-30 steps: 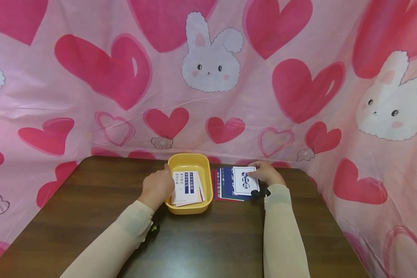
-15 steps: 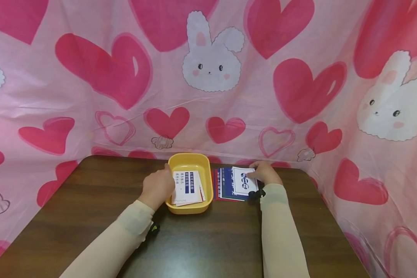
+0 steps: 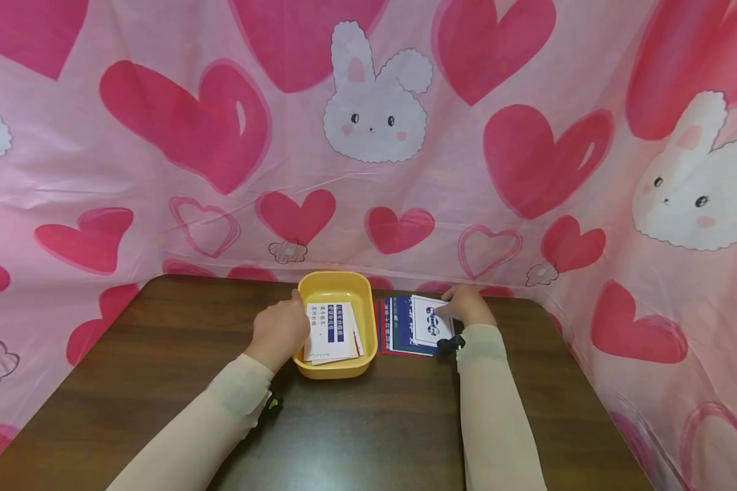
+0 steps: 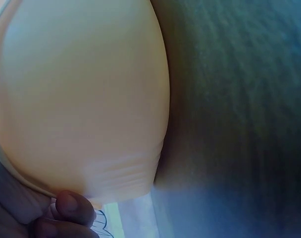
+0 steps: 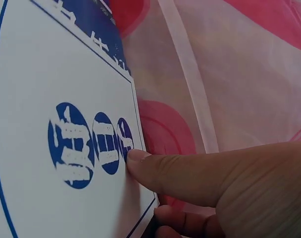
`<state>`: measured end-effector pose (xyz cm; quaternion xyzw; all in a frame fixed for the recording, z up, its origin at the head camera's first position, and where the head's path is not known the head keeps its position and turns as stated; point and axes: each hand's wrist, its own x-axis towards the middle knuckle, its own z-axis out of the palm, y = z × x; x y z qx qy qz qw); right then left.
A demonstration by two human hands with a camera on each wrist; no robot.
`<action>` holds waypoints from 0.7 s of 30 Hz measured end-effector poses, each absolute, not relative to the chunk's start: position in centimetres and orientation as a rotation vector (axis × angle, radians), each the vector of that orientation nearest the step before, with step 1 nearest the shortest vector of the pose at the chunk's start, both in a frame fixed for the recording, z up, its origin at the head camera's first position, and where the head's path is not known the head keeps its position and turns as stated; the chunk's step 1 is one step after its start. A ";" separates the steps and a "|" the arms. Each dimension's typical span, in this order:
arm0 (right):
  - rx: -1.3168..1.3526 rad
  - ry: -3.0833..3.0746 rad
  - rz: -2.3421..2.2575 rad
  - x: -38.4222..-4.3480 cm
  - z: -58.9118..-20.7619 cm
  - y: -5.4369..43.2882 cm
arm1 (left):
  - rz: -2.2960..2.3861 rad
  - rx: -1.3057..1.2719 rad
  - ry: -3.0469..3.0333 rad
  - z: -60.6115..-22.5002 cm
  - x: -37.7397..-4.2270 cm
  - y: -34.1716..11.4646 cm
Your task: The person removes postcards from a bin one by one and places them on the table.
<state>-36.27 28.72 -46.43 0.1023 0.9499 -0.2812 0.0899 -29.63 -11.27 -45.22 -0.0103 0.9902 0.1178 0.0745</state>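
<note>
The white card [image 3: 430, 327] lies right of the tray [image 3: 336, 371], atop the fanned cards [image 3: 400, 314]. The right hand [image 3: 473, 308] pinches its edge, thumb on top. On the tray's left side, the left hand [image 3: 278, 332] grips the rim, fingers curled. More cards [image 3: 328, 334] lie inside the tray; behind it hangs a cloth [image 3: 344, 181].

Yellow tub [image 3: 338, 371], white-topped cards [image 3: 330, 334] inside; overlapping card pile [image 3: 403, 327] alongside.
</note>
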 end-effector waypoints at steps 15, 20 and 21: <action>-0.026 2.901 -0.972 -36.1 -43.2 26.9 | 0.379 -0.040 2.947 -45.0 -29.7 -11.3; -0.149 2.902 -1.040 -35.6 -41.2 24.2 | 0.370 -0.025 2.957 -45.0 -29.8 -11.3; -0.173 2.898 -1.052 -35.5 -40.8 23.6 | 0.366 -0.027 2.961 -45.1 -29.8 -11.4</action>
